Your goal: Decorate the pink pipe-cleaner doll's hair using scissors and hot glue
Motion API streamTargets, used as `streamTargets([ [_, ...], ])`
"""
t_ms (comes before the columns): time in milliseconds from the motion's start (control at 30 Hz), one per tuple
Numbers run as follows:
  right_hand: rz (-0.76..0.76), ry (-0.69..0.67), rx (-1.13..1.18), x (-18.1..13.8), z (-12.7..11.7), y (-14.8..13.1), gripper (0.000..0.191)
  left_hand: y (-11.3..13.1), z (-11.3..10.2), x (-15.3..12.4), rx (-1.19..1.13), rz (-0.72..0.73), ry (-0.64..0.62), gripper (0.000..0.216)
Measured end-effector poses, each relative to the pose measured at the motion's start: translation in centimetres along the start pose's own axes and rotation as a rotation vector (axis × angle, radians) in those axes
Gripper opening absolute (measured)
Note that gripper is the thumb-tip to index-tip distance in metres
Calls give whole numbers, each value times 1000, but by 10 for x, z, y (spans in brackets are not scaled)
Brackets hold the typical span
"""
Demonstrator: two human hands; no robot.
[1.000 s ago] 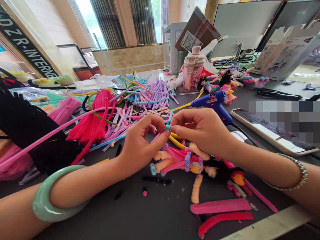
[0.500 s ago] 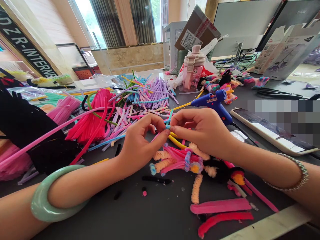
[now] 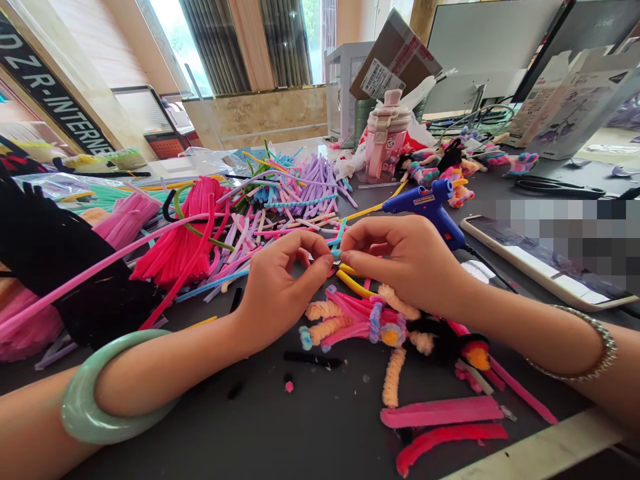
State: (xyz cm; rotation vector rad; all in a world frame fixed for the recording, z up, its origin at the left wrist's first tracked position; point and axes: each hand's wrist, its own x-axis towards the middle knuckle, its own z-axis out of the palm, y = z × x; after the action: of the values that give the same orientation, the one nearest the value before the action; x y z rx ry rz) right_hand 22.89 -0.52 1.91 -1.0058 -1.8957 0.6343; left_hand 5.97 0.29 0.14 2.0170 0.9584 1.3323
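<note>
My left hand (image 3: pixel 287 283) and my right hand (image 3: pixel 405 257) meet over the middle of the table, thumb and forefinger of each pinched together. Between the fingertips is a short light-blue pipe cleaner (image 3: pixel 337 254), its end curled small; a straight light-blue part shows just above. Most of it is hidden by the fingers. Below the hands lies a pipe-cleaner doll (image 3: pixel 373 320) with a pink dress, peach limbs and black hair, partly under my right wrist. Yellow pipe cleaners (image 3: pixel 356 283) run just beneath the fingertips.
A blue glue gun (image 3: pixel 423 203) lies behind my right hand, beside a phone (image 3: pixel 545 260). Heaped pipe cleaners (image 3: pixel 180 240) spread to the left and back. A pink bottle (image 3: pixel 385 143) stands behind. Pink strips (image 3: pixel 443 412) and a pale bar (image 3: pixel 545 447) lie in front.
My left thumb and fingertips have shifted slightly left, leaving a little more of the blue curl showing. My right hand is nearly still.
</note>
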Motion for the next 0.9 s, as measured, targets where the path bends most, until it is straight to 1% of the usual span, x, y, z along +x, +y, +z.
streamTargets([
  [367,26,14,57,1,0,3,8,2,-1,1,76,22,-2,10],
  [900,36,10,57,1,0,3,8,-1,0,1,55,66,-14,4],
])
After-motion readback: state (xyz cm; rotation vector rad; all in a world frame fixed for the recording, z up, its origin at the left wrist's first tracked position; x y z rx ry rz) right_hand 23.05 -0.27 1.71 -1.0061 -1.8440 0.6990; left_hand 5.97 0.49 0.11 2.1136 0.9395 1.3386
